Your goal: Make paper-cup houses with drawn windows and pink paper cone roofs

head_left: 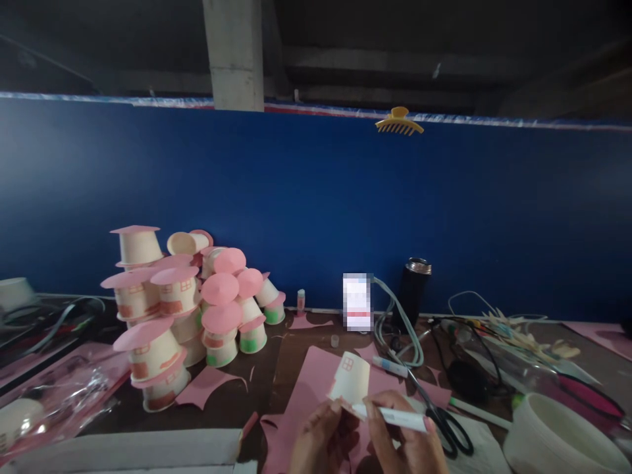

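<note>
A white paper cup [356, 380] with a small red window drawn on its side is tipped away from me above a pink sheet [309, 385]. My left hand [318, 434] has its fingers closed on the near edge of the cup. In my right hand [407, 447] is a white marker [395, 417] with a pink end, pinched between thumb and fingers. The marker's front end is close to the cup's near edge; my fingers partly hide that spot. Another white marker [390, 366] lies just beyond the cup.
Stacked cups with pink paper roofs [170, 289] stand at the left. Black-handled scissors [449, 428], a white tub [557, 438] and a black flask [413, 289] are on the right. A phone [358, 303] leans at the blue partition [306, 197]. Pink scraps [210, 385] lie about.
</note>
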`<state>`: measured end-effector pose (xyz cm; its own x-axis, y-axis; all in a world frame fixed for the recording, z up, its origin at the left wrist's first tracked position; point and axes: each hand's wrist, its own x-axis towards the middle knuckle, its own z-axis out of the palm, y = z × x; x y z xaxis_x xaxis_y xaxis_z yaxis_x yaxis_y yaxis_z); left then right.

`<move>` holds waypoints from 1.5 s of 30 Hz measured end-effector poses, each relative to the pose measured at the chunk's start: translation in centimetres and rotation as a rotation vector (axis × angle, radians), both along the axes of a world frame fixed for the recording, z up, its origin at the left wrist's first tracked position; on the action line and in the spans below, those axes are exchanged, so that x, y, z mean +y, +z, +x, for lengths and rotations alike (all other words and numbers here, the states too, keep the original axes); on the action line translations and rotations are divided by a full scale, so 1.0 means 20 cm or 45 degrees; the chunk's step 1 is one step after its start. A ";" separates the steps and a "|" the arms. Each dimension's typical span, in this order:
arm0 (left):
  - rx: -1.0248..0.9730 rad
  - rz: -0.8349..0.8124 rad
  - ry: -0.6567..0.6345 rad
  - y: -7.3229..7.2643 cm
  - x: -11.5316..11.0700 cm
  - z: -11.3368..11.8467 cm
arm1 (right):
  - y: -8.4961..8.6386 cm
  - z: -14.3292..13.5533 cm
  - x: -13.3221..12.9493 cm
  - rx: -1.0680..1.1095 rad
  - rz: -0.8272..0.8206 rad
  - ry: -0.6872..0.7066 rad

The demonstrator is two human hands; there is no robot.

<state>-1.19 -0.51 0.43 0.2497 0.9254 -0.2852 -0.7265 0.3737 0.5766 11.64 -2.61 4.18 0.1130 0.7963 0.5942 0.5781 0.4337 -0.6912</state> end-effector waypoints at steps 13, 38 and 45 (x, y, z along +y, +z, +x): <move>0.000 0.056 0.006 0.01 0.00 0.01 | 0.01 -0.02 -0.01 0.076 -0.019 0.016; -0.033 0.029 0.074 0.00 -0.01 0.01 | 0.01 0.02 0.01 -0.070 -0.013 -0.049; -0.122 -0.028 0.069 0.02 -0.02 0.00 | 0.02 0.01 -0.01 -0.022 -0.049 -0.006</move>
